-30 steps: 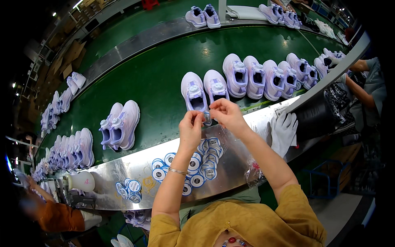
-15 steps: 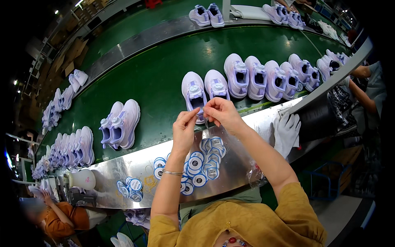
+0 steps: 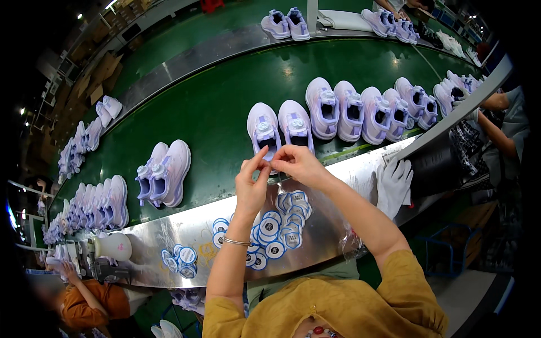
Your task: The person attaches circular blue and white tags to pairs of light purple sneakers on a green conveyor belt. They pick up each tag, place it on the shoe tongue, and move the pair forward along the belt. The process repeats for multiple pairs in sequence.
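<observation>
L hand point(image 3: 252, 183) & R hand point(image 3: 298, 163) raised together over the near edge of the green conveyor belt point(image 3: 225, 107), just in front of a pair of lilac sneakers point(image 3: 280, 128) that sit toes pointing away from the person. Both hands in a pinch: thumb + index fingertips nearly closed, other fingers loosely curled. Between the two pinches a small thin item, prob a lace end or tag string point(image 3: 275, 167); too small to tell which. L fingertips and R fingertips almost touching each other, w/ the item spanning the tiny gap. Can't tell if it is attached to the near sneaker, but the hands overlap the heel of the L shoe of the pair in view.

Silver bracelet point(image 3: 235, 241) on L wrist. Below the hands, on the shiny metal ledge point(image 3: 169, 236) along the belt, a pile of round blue-and-white tags point(image 3: 276, 225) in a clear plastic bag; smaller cluster of the same tags point(image 3: 181, 260) further L on the ledge. White work glove point(image 3: 394, 183) lies on the ledge to the R, well apart from the hands. White bottle-like thing point(image 3: 112, 246) at the L end of the ledge.

More lilac sneakers on belt: row of several pairs point(image 3: 372, 110) to the R, one pair point(image 3: 163, 172) to the L, rows further L. Another person in an orange top point(image 3: 93, 304) at lower L; another person's arm point(image 3: 499, 135) at far R.
</observation>
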`<state>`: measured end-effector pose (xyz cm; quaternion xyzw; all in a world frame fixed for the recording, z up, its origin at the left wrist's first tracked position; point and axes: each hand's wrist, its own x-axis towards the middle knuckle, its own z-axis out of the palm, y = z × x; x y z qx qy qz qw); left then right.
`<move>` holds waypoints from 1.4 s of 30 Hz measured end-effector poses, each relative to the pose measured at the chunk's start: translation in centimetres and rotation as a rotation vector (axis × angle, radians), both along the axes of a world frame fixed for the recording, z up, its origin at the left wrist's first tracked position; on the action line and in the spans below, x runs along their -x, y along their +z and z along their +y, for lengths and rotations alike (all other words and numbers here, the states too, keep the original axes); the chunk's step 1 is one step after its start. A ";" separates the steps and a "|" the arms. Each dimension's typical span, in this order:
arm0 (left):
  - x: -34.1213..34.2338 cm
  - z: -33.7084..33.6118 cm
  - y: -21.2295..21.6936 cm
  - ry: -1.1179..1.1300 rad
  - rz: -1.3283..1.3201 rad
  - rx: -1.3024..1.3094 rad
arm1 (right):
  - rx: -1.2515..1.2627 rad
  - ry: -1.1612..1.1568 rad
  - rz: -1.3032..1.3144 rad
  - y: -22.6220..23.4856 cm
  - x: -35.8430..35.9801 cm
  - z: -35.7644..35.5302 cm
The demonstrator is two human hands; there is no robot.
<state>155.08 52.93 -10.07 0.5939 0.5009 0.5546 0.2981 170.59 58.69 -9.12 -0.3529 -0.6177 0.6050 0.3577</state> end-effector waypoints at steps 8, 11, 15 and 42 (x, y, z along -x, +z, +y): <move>0.6 -0.1 -0.5 0.038 -0.036 -0.021 | 0.364 -0.006 0.190 0.4 0.8 -0.7; 0.7 -0.1 -0.1 0.010 0.101 -0.078 | 0.366 0.032 0.180 -0.4 0.9 -0.4; 0.9 -0.3 -0.4 0.026 0.056 -0.091 | 0.335 0.049 0.104 -0.6 1.4 -0.5; -18.8 -9.2 -3.7 -0.246 0.790 -0.229 | -0.290 -0.342 -0.687 -1.8 -16.2 0.3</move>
